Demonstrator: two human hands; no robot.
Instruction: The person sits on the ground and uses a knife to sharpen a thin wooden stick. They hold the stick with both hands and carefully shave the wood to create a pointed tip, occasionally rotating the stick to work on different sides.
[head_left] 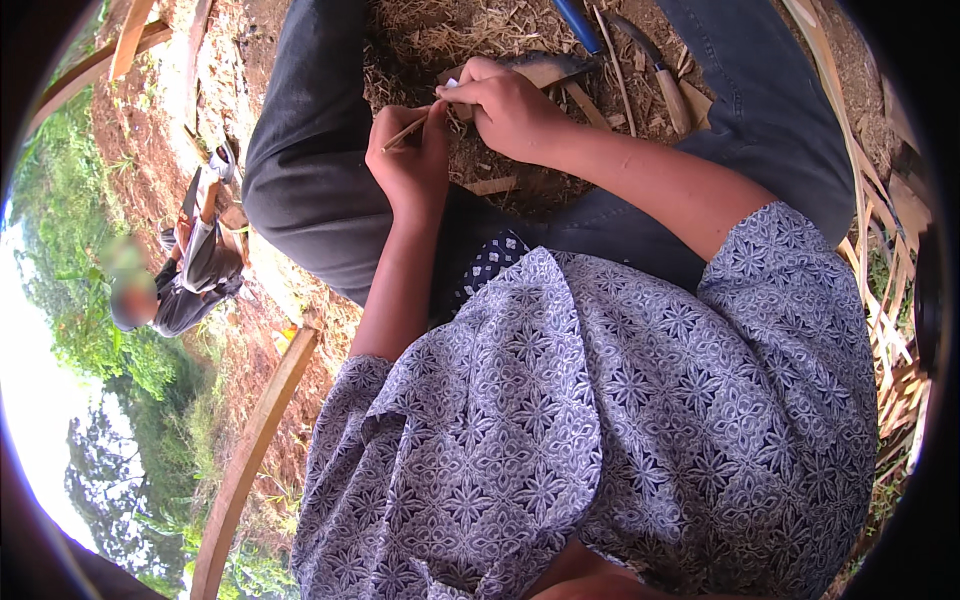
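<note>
Bare reddish earth [150, 150] runs along the left, strewn far off with dry straw [450, 30]. Green bushes [60, 200] stand at the far left under bright daylight, and a curved wooden plank [255, 440] lies near left.

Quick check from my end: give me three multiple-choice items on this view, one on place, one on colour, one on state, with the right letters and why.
1. Where does the curved-blade knife with the pale wooden handle lie?
A. on the ground past the right hand
B. in the left hand
C. on the patterned shirt

2. What colour is the patterned short-sleeved shirt?
A. red
B. blue and white
C. plain green

3. How is the thin pale bamboo sliver held?
A. lying loose on the ground
B. pinched in the left hand
C. tucked in a sleeve

Answers: 1 A, it rests among straw beyond the right hand. 2 B, blue flower print on white. 3 B, the left hand closes on it.
</note>
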